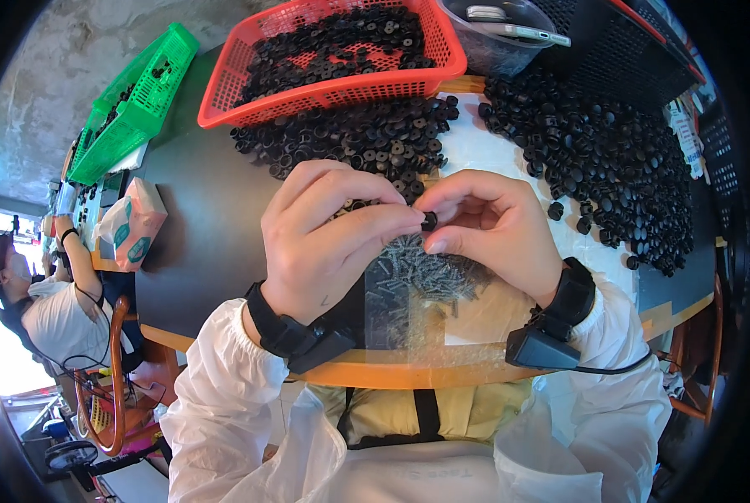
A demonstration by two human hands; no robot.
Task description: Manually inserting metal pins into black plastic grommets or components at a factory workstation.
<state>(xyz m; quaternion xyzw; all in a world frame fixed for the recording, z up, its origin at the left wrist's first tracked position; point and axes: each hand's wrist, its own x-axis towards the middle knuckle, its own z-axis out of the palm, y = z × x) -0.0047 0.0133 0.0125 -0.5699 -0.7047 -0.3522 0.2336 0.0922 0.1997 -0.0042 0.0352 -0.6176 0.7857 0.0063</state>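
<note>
My left hand (308, 230) and my right hand (505, 230) meet over the table, both with fingers pinched. Between their fingertips is a small black round plastic part (429, 221), partly covered by my fingers. Whether my left fingers also hold a screw against it is hidden. Just below my hands lies a heap of silver screws (425, 272) on a clear sheet. Beyond them spreads a pile of black ring-shaped parts with center holes (350, 142). On the right, a large pile of black round caps (601, 159) rests partly on white sheeting.
A red basket (333, 101) full of black parts stands at the far side. Beside it is a clear tub (496, 59) with a phone on top. A green basket (132, 134) and a tissue pack (140, 222) are at left, near a seated person (56, 318). Dark crates (618, 54) stand far right.
</note>
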